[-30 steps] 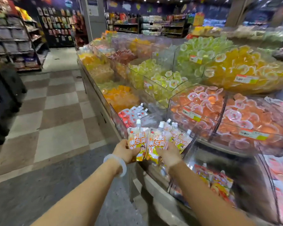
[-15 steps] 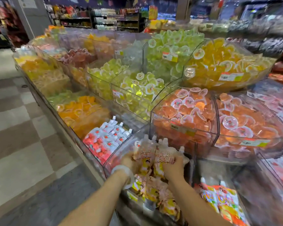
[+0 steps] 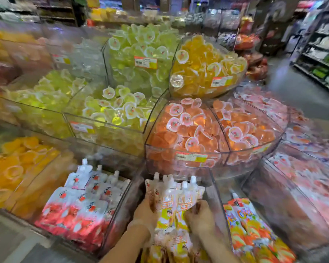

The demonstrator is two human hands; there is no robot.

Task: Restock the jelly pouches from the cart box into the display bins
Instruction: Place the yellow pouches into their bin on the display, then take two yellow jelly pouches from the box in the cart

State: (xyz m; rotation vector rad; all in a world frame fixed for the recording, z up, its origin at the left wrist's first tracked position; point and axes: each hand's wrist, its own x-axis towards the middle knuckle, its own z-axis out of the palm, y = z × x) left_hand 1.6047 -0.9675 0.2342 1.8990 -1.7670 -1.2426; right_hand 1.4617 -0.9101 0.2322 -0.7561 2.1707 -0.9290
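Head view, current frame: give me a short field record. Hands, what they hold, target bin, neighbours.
left hand: grips the left side of the bunch
right hand: grips the right side of the bunch
held item: bunch of yellow-and-white spouted jelly pouches, caps up
target: clear plastic front-row bin, bunch lowered inside it
left neighbour: bin of red-and-white spouted pouches
right neighbour: orange-and-yellow spouted pouches
behind: curved clear bin of orange jelly cups
cart box: not in view
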